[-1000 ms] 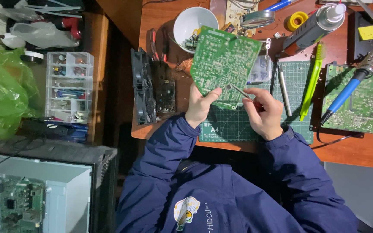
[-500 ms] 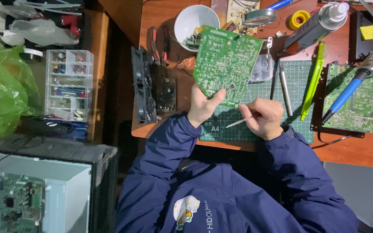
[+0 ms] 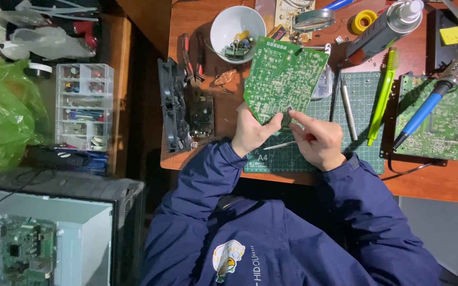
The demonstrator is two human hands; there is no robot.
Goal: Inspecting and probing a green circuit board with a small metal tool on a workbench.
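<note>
My left hand (image 3: 253,132) grips the lower edge of a green circuit board (image 3: 284,77), holding it tilted above the green cutting mat (image 3: 364,100). My right hand (image 3: 319,139) is closed around metal tweezers (image 3: 281,144) whose tips point left, and its fingertips pinch a small dark part (image 3: 289,110) at the board's lower edge. Both sleeves are dark blue.
A white bowl (image 3: 229,20) of small parts stands behind the board. A blue-handled soldering iron (image 3: 425,108) lies over a second green board (image 3: 441,127) at right. A yellow-green tool (image 3: 382,95), metal rods, a spray can (image 3: 382,29), a black fan (image 3: 169,106) and pliers surround the mat.
The board has tilted and shifted slightly. My right hand turned the tweezers from pointing at the board to lying along the palm, and its fingers now pinch at the board's lower edge.
</note>
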